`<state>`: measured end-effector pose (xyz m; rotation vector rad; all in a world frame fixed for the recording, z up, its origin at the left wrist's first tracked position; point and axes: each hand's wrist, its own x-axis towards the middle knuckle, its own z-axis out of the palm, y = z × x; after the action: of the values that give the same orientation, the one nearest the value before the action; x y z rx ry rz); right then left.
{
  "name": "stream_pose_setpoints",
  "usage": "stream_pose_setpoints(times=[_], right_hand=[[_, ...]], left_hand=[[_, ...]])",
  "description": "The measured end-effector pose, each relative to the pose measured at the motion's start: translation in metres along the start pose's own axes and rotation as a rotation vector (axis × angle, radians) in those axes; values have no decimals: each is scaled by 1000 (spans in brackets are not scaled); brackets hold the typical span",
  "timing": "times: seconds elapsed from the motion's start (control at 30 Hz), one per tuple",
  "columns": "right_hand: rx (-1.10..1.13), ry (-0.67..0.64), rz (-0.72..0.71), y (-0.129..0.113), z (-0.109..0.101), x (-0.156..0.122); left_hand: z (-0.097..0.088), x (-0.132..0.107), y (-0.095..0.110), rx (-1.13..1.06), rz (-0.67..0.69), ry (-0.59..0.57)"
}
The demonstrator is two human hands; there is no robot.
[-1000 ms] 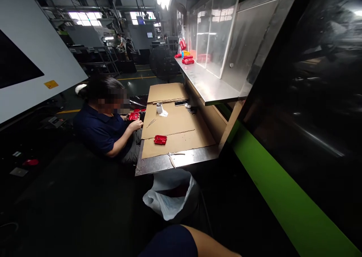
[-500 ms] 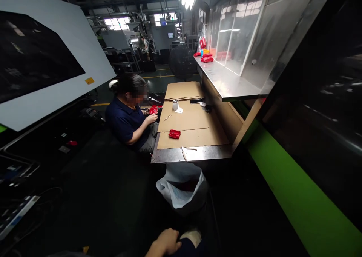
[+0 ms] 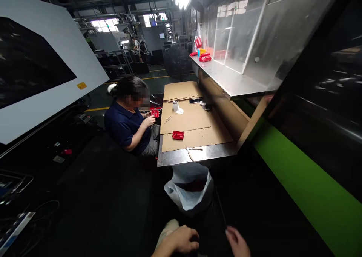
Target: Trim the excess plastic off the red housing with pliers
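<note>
Beyond the worktop's (image 3: 198, 157) near edge your left hand (image 3: 181, 240) and right hand (image 3: 237, 242) hang low, fingers loosely curled, holding nothing, nearest the white bag (image 3: 188, 191); reaching it comes next.

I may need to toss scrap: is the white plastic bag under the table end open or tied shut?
Open: the white plastic bag gapes at the top, with something red inside.

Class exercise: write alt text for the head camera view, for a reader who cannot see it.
The wearer's left hand and right hand hover low above a white bag under a workbench, where a seated co-worker handles a red part.
</note>
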<state>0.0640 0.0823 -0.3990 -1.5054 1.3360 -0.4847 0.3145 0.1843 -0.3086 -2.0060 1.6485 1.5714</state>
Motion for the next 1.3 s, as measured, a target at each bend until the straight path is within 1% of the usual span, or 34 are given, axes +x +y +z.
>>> stream_pose_setpoints(times=[0.03, 0.1, 0.17, 0.23, 0.3, 0.33, 0.37, 0.43, 0.5, 0.57, 0.67, 0.77, 0.83, 0.9, 0.93, 0.97, 1.03, 1.1, 1.17, 1.23, 1.3], right_hand=[[-45, -3, -30, -13, 11, 22], [-135, -1, -131, -47, 35, 72], [-235, 4, -268, -87, 61, 125], [-358, 14, -355, -125, 87, 174], [-495, 29, -367, -155, 109, 211], [-562, 41, -351, -166, 117, 225], [-624, 53, -327, -174, 122, 235], [-728, 74, -275, -185, 127, 245], [-802, 78, -235, -192, 123, 249], [-853, 53, -217, -197, 115, 250], [-884, -39, -223, -204, 102, 255], [-858, -126, -243, -211, 91, 260], [-817, -118, -231, -214, 85, 257], [-755, -43, -191, -215, 81, 242], [-717, 15, -162, -214, 81, 229], [-677, 77, -131, -212, 83, 212], [-596, 194, -66, -207, 94, 166], [-406, 296, 25, -198, 116, 112], [42, 399, 179, -189, 143, 58], [449, 465, 368, -181, 170, 15], [642, 538, 547, -176, 188, -13]], left_hand=[[-4, -8, -14, -18, -31, 3], [-15, -23, -46, -56, -96, 22], [-33, -33, -79, -97, -121, 50], [-58, -39, -110, -126, -131, 73], [-87, -43, -139, -135, -138, 107], [-102, -44, -154, -139, -139, 126], [-117, -45, -168, -143, -137, 149], [-144, -46, -194, -159, -127, 188], [-167, -46, -217, -172, -126, 196], [-186, -45, -232, -181, -106, 168], [-211, -42, -241, -190, -7, 126], [-242, -33, -234, -212, 147, 170], [-269, -18, -222, -226, 267, 242], [-303, 7, -206, -203, 367, 354], [-322, 23, -196, -171, 401, 423], [-341, 40, -186, -127, 439, 481], [-377, 77, -165, -20, 521, 539], [-404, 112, -147, 92, 556, 544], [-421, 140, -134, 202, 539, 506], [-428, 161, -129, 295, 518, 466], [-430, 174, -129, 358, 506, 453]])
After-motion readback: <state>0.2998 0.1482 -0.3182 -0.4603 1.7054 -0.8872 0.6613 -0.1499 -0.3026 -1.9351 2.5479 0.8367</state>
